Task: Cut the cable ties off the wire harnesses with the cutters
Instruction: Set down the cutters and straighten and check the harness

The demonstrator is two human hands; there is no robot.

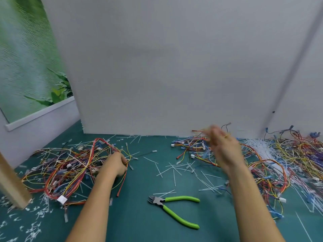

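Green-handled cutters (173,207) lie on the teal mat (139,222) between my forearms, with no hand on them. My left hand (117,164) grips red and yellow wires at the right edge of the left wire harness pile (70,168). My right hand (224,149) is blurred by motion and raised over the right wire harness pile (279,163). Its fingertips seem to pinch a few thin wires (201,131) that stick up in front of the white board.
A white board (174,67) stands upright behind the mat. Cut white cable ties (174,169) lie scattered between the piles, with small clippings (33,226) at the front left. A wooden post (10,184) rises at the left edge.
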